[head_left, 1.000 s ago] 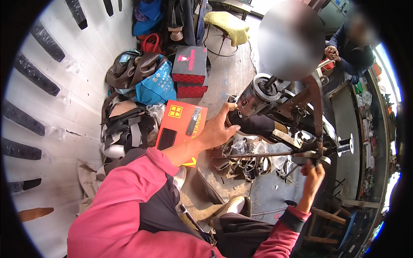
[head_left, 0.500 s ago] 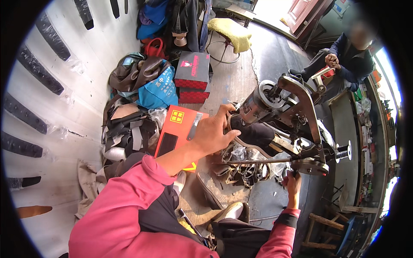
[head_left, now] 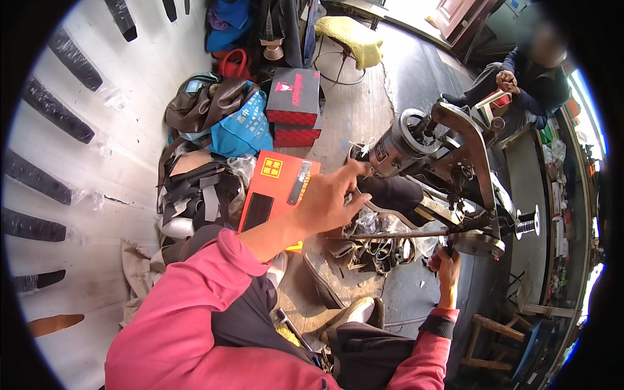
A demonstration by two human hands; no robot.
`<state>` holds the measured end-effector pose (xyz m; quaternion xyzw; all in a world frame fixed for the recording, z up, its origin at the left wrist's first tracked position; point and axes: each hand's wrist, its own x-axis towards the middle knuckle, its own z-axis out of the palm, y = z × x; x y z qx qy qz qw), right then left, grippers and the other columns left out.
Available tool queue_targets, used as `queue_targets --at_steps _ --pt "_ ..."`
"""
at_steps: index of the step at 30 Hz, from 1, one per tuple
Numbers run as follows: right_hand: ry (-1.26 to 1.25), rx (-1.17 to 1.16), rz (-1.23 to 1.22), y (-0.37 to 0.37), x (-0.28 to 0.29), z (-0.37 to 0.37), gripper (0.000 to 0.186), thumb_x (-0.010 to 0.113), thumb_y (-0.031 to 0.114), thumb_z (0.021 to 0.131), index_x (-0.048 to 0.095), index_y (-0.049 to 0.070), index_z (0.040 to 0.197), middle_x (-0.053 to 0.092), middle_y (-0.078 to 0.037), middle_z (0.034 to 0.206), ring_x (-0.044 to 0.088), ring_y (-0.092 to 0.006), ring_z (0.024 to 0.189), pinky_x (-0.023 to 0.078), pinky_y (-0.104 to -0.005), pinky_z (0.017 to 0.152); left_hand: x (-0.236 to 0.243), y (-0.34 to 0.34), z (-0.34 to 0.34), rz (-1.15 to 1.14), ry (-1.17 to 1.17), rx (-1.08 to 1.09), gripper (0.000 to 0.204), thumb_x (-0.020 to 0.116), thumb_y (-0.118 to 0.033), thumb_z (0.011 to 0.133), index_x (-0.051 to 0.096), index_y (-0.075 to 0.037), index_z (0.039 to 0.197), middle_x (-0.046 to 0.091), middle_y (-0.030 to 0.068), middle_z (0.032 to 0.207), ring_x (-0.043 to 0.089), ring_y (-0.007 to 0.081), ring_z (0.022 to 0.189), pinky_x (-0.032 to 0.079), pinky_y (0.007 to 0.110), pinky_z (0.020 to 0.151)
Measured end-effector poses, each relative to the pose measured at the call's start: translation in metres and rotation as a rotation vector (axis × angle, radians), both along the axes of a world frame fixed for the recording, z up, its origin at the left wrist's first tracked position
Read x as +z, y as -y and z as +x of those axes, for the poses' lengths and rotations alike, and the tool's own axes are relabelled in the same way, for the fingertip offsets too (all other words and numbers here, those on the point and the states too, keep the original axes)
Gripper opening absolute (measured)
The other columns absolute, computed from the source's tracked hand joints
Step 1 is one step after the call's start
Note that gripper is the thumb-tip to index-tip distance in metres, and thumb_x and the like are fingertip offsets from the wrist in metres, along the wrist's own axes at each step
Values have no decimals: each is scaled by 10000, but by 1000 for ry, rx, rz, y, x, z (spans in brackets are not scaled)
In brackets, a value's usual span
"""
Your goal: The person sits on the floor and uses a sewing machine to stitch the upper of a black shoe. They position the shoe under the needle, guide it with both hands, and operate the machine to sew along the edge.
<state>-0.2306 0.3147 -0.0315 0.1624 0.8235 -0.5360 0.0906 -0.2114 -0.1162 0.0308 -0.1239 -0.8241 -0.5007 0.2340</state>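
Observation:
A hand-cranked shoe-stitching machine [head_left: 465, 143] with a dark metal frame stands to the right of centre. A black shoe [head_left: 396, 195] with a pale sole edge sits at its stitching arm, partly hidden by the machine head. My left hand [head_left: 331, 198] is closed on the shoe's near left edge, thumb and fingers bent. My right hand [head_left: 447, 266] grips the crank handle below the machine's hand wheel [head_left: 479, 244]; the fingers largely cover the handle. A thread spool [head_left: 527, 223] sticks out beside the wheel.
Left of my hand lies a red box [head_left: 276, 169] with a black phone [head_left: 260, 211] on it. Stacked shoeboxes [head_left: 294, 97], bags [head_left: 240, 127] and leather scraps stand behind. Loose shoes [head_left: 323, 283] are near my feet. A person [head_left: 533, 78] sits at far right.
The view has shifted slightly, so the machine appears a little farther right. My left hand stays on the shoe and my right hand stays on the crank handle.

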Motion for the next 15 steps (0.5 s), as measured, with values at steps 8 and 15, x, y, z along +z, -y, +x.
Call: queue_targets --at_steps 8,15 --pt "-70 28 48 29 37 5 246 705 223 947 624 -6 988 643 -62 733 624 -126 592 500 -261 540 -13 -1 -14 103 587 -154 998 855 -388 814 266 -52 1546 694 160 989 692 211 832 543 342 753" --pt "-530 -165 127 -24 96 1 57 567 26 923 613 52 942 585 8 739 542 -77 617 433 -232 563 -17 -15 -8 236 649 -143 977 801 -367 847 217 -3 1541 687 232 1081 681 356 1037 497 445 944"
